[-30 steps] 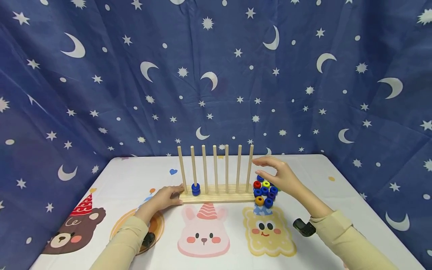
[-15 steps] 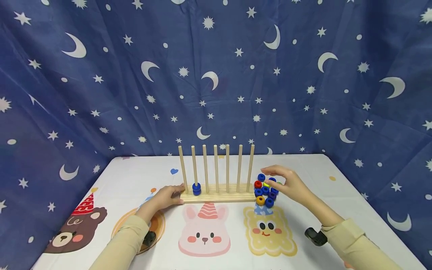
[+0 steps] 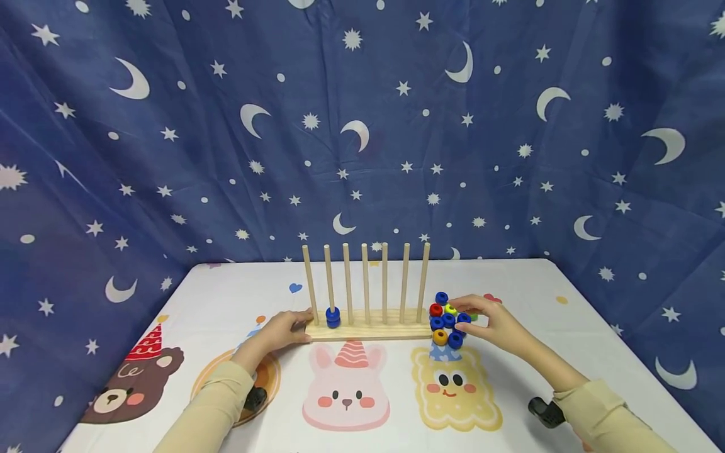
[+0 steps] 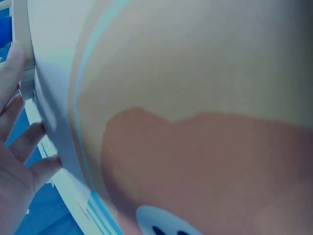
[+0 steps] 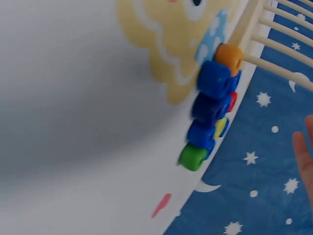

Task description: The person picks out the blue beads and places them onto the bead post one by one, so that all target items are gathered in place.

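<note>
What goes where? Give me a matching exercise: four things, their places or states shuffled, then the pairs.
1. left hand
2. right hand
3. two stacked blue beads
4. orange bead

A. on the second peg from the left
B. lying loose, right of the wooden peg rack
C. holding the rack's left end
D. thumb and fingers apart, at the loose beads

Pairs: 1-C, 2-D, 3-A, 4-B

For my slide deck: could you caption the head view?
Left hand holding a wooden peg rack, right hand at the loose coloured beads.
</note>
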Demonstrator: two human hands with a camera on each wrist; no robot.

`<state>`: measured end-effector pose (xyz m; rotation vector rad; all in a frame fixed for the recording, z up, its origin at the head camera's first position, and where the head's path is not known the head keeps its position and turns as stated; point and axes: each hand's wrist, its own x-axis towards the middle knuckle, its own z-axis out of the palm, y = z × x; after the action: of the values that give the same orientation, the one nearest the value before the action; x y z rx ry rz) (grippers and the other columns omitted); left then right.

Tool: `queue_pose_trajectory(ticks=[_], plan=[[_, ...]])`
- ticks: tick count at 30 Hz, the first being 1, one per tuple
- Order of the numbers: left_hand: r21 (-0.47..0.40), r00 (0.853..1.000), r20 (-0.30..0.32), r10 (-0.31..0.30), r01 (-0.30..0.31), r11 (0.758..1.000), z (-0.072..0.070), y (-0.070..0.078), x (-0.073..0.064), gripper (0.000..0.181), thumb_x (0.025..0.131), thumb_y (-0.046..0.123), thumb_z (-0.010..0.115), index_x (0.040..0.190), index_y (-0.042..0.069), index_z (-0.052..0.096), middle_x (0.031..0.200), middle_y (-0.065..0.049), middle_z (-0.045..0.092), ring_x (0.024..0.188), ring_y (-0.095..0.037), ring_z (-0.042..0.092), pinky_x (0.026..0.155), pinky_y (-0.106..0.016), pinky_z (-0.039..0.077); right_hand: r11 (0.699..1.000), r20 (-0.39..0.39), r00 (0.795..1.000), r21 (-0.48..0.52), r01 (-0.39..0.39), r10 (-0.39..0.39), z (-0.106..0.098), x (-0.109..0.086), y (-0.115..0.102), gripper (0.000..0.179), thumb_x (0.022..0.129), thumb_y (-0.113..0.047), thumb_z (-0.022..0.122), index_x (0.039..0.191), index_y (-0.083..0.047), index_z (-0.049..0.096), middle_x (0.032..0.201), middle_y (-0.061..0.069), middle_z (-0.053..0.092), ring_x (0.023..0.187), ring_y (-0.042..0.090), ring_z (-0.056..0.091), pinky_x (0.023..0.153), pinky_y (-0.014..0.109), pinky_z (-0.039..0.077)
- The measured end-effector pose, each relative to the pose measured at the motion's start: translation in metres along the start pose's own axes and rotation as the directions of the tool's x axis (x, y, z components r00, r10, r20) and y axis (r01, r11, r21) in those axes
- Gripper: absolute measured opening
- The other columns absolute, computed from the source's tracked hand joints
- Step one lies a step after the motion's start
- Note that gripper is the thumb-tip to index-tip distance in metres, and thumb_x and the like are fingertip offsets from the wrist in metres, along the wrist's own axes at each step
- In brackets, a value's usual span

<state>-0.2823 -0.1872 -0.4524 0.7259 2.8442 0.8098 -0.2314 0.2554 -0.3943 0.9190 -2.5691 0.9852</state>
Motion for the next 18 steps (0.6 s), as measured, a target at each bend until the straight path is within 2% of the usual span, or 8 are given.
queue_pose_trajectory(ticks=[3, 8, 11, 15, 18], plan=[[0.003, 1.0, -0.006, -0.003, 0.003, 1.0, 0.001, 0.0, 0.0, 0.054, 0.079, 0.019, 0.074, 0.124, -0.005, 0.058, 0.135, -0.021, 0.05, 0.125, -0.043, 0.047, 0.106, -0.054, 0.037, 0.999, 0.035, 0.999, 0.001, -0.035, 0.035, 0.0, -0.004, 0.006, 0.036, 0.083, -0.013, 0.071, 0.116, -0.002, 0.063, 0.109, 0.014, 0.067, 0.097, 0.003, 0.062, 0.084, 0.039, 0.056], [0.005, 1.0, -0.011, 0.002, -0.002, 1.0, 0.0, 0.0, 0.0, 0.053, 0.08, 0.019, 0.073, 0.125, -0.005, 0.058, 0.136, -0.021, 0.05, 0.125, -0.043, 0.047, 0.105, -0.054, 0.038, 1.0, 0.049, 0.999, 0.015, -0.015, 0.014, 0.003, -0.006, 0.015, 0.038, 0.081, -0.012, 0.072, 0.116, 0.001, 0.062, 0.107, 0.016, 0.067, 0.096, 0.0, 0.06, 0.083, 0.04, 0.056], [-0.003, 1.0, -0.01, 0.005, -0.005, 1.0, 0.0, 0.001, 0.0, 0.053, 0.08, 0.019, 0.073, 0.125, -0.005, 0.057, 0.136, -0.022, 0.049, 0.125, -0.043, 0.046, 0.105, -0.054, 0.037, 1.0, 0.084, 0.996, 0.027, -0.011, 0.009, 0.006, -0.007, 0.019, 0.039, 0.081, -0.012, 0.073, 0.115, 0.003, 0.061, 0.105, 0.018, 0.066, 0.094, 0.008, 0.062, 0.082, 0.041, 0.056], [-0.003, 1.0, -0.004, -0.003, 0.003, 1.0, 0.001, 0.001, 0.0, 0.054, 0.08, 0.02, 0.073, 0.126, -0.005, 0.057, 0.137, -0.021, 0.049, 0.126, -0.043, 0.046, 0.105, -0.054, 0.037, 0.999, 0.17, 0.985, 0.041, -0.03, 0.023, 0.007, -0.009, 0.024, 0.041, 0.082, -0.013, 0.072, 0.117, 0.006, 0.059, 0.109, 0.022, 0.065, 0.093, 0.027, 0.062, 0.081, 0.043, 0.055], [-0.004, 1.0, 0.0, -0.009, 0.009, 1.0, 0.001, 0.001, 0.0, 0.055, 0.08, 0.02, 0.073, 0.126, -0.004, 0.056, 0.137, -0.021, 0.049, 0.126, -0.043, 0.046, 0.106, -0.054, 0.037, 0.997, 0.221, 0.974, 0.042, -0.058, 0.048, 0.008, -0.01, 0.026, 0.042, 0.083, -0.013, 0.071, 0.118, 0.007, 0.058, 0.112, 0.023, 0.064, 0.094, 0.032, 0.06, 0.081, 0.045, 0.055]])
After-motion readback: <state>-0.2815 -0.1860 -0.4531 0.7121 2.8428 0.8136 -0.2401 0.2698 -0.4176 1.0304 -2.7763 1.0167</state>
